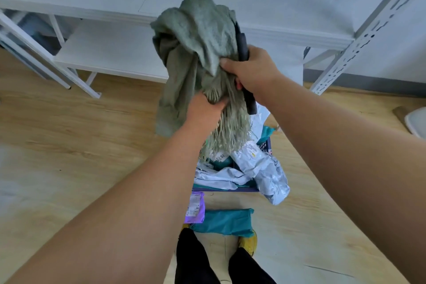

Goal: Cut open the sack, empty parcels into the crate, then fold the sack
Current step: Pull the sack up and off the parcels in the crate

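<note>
Green sack [196,37] bunched and held up above the crate [265,145], frayed end hanging down. Left hand [202,110] clutching the sack low; right hand [251,69] gripping sack and a dark cutter [244,48]. Parcels [260,168] heaped in the crate; two more parcels on the floor [69,145] nearer.

bright even daylight, soft shadows, wide-angle bending at edges, slight motion blur

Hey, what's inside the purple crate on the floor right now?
The purple crate holds a heap of parcels: grey-white mailer bags on top, teal ones showing between. The held-up green sack hangs over its far side, hiding what lies there and beneath the heap.
</note>
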